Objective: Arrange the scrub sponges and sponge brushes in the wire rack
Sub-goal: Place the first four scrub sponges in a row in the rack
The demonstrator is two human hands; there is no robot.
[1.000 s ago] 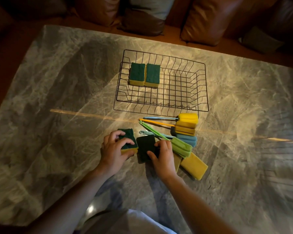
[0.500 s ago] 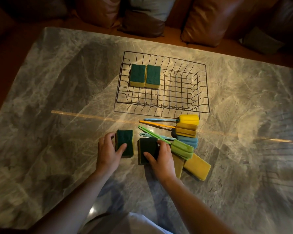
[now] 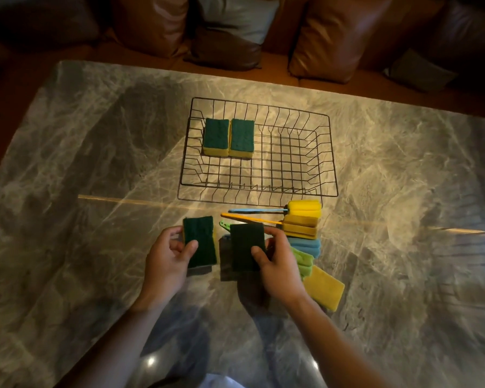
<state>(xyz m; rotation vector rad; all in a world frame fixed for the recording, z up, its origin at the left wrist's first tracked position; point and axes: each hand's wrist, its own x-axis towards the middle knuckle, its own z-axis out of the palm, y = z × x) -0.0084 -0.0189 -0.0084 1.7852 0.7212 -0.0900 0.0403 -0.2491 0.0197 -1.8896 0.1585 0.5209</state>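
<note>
A black wire rack (image 3: 331, 152) stands on the marble table and holds two green-and-yellow scrub sponges (image 3: 228, 137) side by side in its far left corner. My left hand (image 3: 165, 261) grips a green-topped scrub sponge (image 3: 200, 239), lifted just above the table. My right hand (image 3: 280, 261) grips another dark green scrub sponge (image 3: 245, 243) beside it. To the right lie sponge brushes in a pile: yellow heads (image 3: 304, 210), a blue head (image 3: 305, 246) and a green head (image 3: 303, 261), their handles pointing left. A yellow sponge (image 3: 324, 289) lies under my right wrist.
The grey marble table (image 3: 81, 191) extends wide on both sides of the rack. Brown leather cushions (image 3: 342, 35) and a sofa line the far edge. Bare tabletop lies left of the rack.
Both hands have lifted their sponges off the table and brought them up toward the rack side. The camera view has shifted slightly.
</note>
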